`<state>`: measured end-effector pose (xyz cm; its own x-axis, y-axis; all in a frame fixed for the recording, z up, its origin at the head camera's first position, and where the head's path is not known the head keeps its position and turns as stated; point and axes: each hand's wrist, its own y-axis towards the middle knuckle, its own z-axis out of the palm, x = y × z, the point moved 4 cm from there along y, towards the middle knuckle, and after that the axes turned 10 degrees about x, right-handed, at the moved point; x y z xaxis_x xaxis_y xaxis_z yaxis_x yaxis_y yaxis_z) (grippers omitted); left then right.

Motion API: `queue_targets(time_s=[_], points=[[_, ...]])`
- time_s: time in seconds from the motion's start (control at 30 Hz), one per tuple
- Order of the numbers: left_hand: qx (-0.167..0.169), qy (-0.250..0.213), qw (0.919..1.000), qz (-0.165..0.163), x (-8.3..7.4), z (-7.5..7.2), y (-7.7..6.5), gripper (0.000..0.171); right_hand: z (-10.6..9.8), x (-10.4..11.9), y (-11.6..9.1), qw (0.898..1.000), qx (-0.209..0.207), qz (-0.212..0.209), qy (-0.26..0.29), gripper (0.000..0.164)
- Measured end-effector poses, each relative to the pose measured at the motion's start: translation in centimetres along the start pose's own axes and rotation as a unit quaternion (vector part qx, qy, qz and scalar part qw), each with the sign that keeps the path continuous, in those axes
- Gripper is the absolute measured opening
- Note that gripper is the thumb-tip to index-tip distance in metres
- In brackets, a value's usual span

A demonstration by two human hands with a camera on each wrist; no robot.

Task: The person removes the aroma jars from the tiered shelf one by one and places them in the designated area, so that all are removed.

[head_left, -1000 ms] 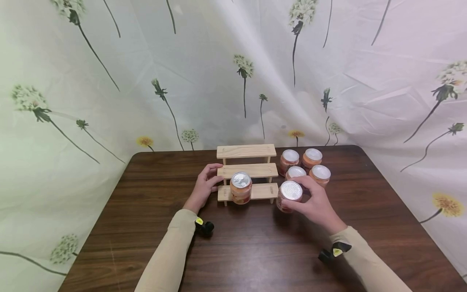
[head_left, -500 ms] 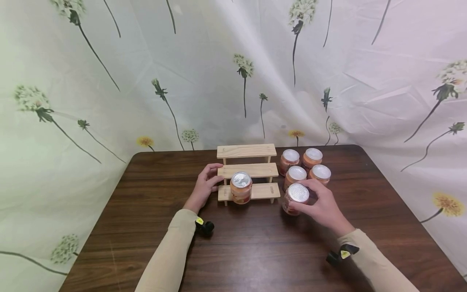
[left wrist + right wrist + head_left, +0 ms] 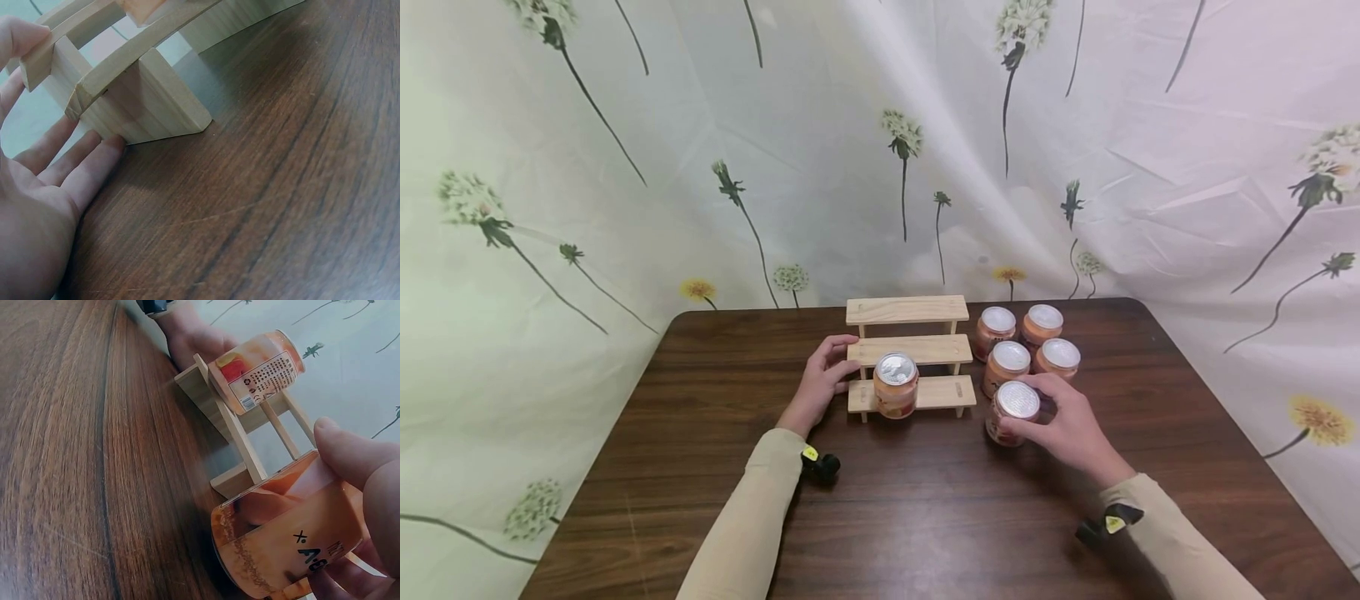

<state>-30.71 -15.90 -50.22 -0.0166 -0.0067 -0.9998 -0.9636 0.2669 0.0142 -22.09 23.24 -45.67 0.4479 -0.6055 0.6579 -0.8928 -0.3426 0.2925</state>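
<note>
In the head view my right hand (image 3: pixel 1071 425) grips an orange-labelled can (image 3: pixel 1018 402) with a silver lid, thumb on the near side. The right wrist view shows that can (image 3: pixel 284 528) close up, with dark lettering; whether its base touches the table cannot be made out. A three-step wooden rack (image 3: pixel 908 350) stands to its left. Another such can (image 3: pixel 896 387) sits upright on the lowest step, left of the middle. My left hand (image 3: pixel 820 383) is at the rack's left end. In the left wrist view its extended fingers (image 3: pixel 94 165) touch the side panel and bottom board end.
Behind the held can, several more cans (image 3: pixel 1009 358) stand in a cluster on the dark wooden table (image 3: pixel 880 517), right of the rack. A white cloth printed with dandelions (image 3: pixel 820 150) hangs along the table's back edge.
The right hand and its can have moved right and slightly nearer, away from the rack's lowest step. The left hand and the can on the step have stayed put.
</note>
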Motion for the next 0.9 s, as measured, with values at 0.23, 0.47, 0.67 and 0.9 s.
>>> queue_targets(time_s=[0.23, 0.47, 0.67, 0.9], points=[[-0.001, 0.007, 1.0000, 0.003, 0.04, -0.12, 0.03, 0.043, -0.12, -0.29, -0.25, 1.000, 0.017, 0.016, -0.001, 0.058], [-0.003, 0.005, 1.0000, 0.006, 0.14, -0.08, 0.07, 0.041, -0.20, -0.49, -0.23, 0.998, 0.047, 0.044, 0.027, 0.064], [-0.003, 0.007, 0.9999, 0.007, 0.28, -0.11, 0.09, 0.041, -0.38, -0.58, -0.23, 0.994, 0.064, 0.068, 0.053, 0.064], [-0.002, 0.011, 0.9999, 0.007, 0.11, -0.05, 0.14, 0.041, -0.70, -0.94, -0.30, 0.993, 0.072, 0.079, 0.056, 0.060]])
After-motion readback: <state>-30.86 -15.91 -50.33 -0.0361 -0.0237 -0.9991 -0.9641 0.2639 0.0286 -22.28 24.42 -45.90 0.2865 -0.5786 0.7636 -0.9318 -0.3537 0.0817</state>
